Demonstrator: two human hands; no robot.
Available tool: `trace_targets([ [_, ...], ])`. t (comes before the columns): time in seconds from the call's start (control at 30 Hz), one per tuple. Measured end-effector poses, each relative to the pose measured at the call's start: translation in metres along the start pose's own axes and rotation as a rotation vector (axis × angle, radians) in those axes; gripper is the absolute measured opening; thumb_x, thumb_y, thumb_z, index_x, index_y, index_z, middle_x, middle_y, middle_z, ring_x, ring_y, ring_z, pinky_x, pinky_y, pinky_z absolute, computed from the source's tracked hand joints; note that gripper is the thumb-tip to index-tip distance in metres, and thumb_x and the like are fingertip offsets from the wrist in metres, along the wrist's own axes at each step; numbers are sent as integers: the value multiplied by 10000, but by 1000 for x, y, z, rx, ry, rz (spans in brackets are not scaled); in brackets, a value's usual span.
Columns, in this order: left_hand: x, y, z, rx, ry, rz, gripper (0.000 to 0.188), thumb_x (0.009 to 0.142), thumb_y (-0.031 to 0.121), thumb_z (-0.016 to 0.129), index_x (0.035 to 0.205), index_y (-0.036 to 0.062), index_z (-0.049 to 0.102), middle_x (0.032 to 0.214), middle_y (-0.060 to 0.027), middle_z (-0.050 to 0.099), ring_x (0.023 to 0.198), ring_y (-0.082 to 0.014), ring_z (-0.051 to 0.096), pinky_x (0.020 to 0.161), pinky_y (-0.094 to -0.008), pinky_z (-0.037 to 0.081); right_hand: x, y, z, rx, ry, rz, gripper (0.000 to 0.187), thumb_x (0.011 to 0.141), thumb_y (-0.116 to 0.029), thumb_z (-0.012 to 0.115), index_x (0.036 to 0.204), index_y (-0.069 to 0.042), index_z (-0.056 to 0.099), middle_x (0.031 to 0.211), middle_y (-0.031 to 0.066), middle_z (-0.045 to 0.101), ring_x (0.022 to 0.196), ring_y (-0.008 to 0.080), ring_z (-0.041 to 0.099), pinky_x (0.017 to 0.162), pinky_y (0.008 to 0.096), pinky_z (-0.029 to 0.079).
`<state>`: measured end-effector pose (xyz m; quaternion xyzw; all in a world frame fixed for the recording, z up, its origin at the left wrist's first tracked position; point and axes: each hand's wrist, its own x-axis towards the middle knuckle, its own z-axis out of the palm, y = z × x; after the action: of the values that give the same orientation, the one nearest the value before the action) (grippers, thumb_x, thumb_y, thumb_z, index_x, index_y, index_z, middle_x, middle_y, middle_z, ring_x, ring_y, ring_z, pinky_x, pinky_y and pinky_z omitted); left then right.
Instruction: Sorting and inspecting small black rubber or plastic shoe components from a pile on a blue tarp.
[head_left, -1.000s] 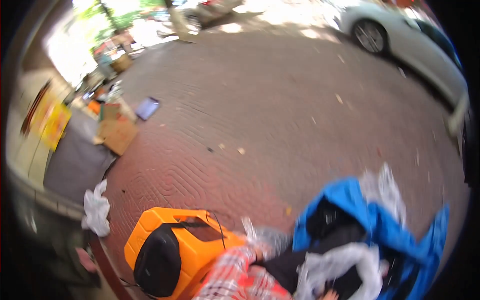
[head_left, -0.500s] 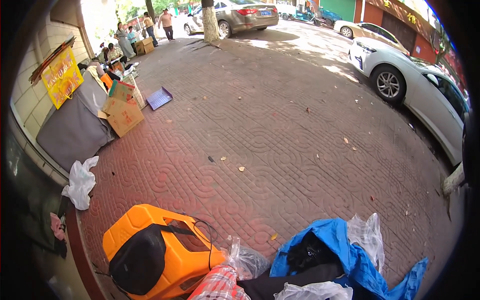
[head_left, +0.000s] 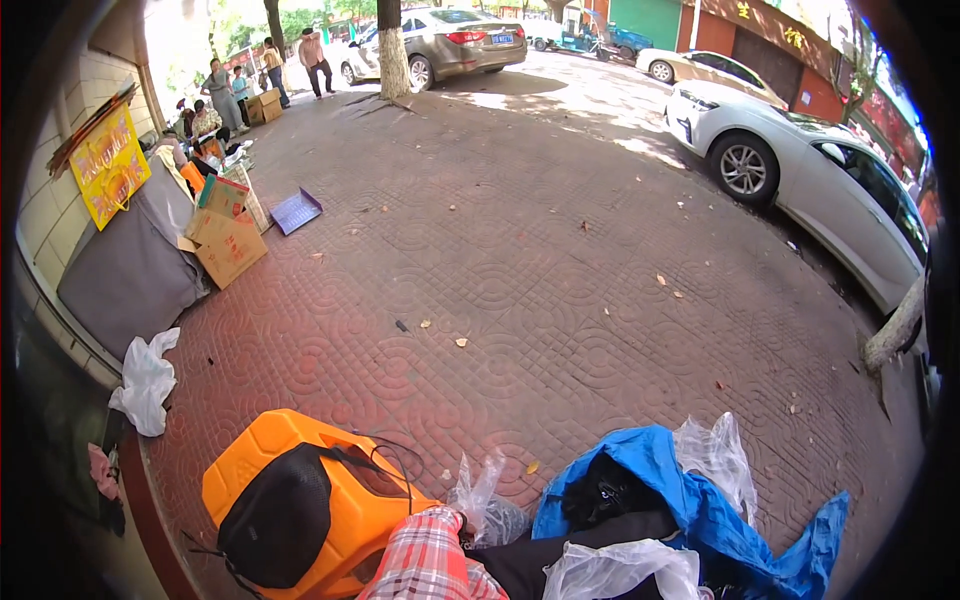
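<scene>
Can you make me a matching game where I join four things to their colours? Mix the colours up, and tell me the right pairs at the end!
Things:
1. big plastic container
2. crumpled wrapping
3. plaid sleeve
4. nearest parked car

Colours:
A. white
B. orange
C. red and white, with darker lines
D. blue

Right pairs: 1 goes with B, 2 goes with D, 3 goes with C, 4 goes with A.
</scene>
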<state>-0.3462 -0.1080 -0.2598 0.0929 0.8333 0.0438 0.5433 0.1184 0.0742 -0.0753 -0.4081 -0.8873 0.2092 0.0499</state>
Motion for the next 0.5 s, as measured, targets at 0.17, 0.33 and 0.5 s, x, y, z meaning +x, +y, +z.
trace_targets([
  [0.17, -25, 11, 5, 4, -122, 80, 206, 785, 226, 575, 882, 51, 624, 696, -60, 608, 585, -161, 559, 504, -295, 435, -9, 5, 7, 73, 158, 6, 327, 900, -171, 454, 1098, 86, 501, 1061, 267, 550, 950, 389, 536, 863, 397, 407],
  [0.33, -59, 8, -5, 5, -214, 135, 205, 790, 225, 573, 879, 47, 622, 687, -57, 603, 571, -152, 550, 489, -286, 427, -5, -2, 0, 457, 217, 165, 373, 899, -121, 444, 1242, 13, 394, 1068, 223, 544, 949, 300, 540, 811, 328, 443],
  [0.5, -92, 26, 1, 31, -331, 204, 205, 795, 224, 571, 877, 43, 620, 678, -53, 597, 557, -143, 541, 474, -277, 419, 0, 16, 8, 663, 309, 174, 495, 844, -36, 486, 1306, -32, 308, 1015, 227, 544, 783, 268, 568, 695, 306, 474],
])
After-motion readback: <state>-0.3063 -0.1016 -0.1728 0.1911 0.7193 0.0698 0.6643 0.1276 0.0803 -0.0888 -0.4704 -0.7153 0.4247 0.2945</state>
